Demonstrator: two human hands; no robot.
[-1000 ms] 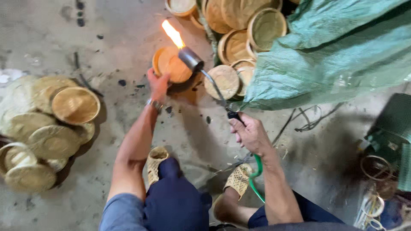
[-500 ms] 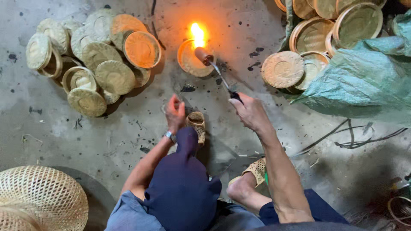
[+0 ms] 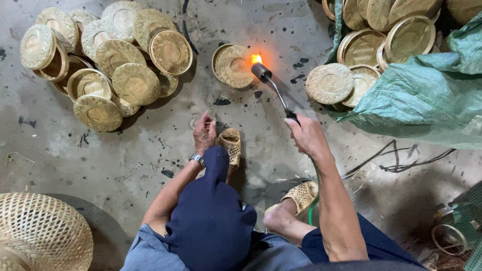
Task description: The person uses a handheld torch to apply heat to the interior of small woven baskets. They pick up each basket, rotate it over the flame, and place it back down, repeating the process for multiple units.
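Gripping the long metal gas torch (image 3: pixel 275 90), right hand (image 3: pixel 307 136) closed on its handle; flame shrunk since earlier. Left hand (image 3: pixel 205 133), withdrawn, loosely curled, empty. Beyond the nozzle: round woven bamboo lid (image 3: pixel 234 65), on the floor.

I note a lit gas torch (image 3: pixel 273 86), flame on a round woven bamboo lid (image 3: pixel 233 65) lying on the floor.
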